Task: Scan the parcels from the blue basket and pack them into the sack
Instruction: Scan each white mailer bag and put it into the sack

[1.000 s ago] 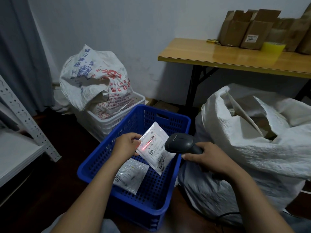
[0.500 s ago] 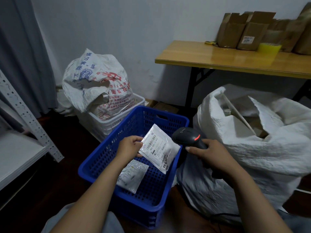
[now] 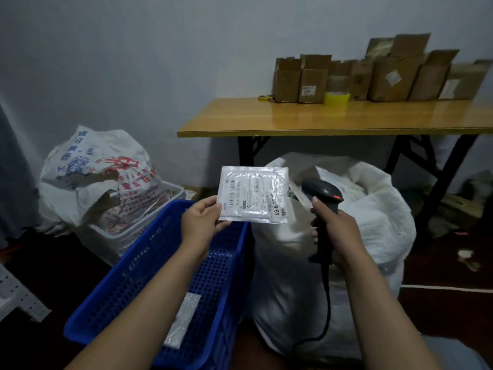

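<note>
My left hand pinches a flat white parcel by its lower left corner, label toward me, raised above the far right rim of the blue basket and beside the sack's mouth. My right hand grips the black barcode scanner by its handle, upright, just right of the parcel; its cable hangs down. The big white sack stands open behind both hands. Another white parcel lies on the basket floor, partly hidden by my left forearm.
A white basket holding a printed white bag stands to the left. A wooden table behind the sack carries several cardboard boxes and a yellow tape roll. A metal shelf corner is at lower left.
My left hand lifted the parcel up and to the right, from over the basket toward the sack. The scanner tilted upright and its red scan line is off the label.
</note>
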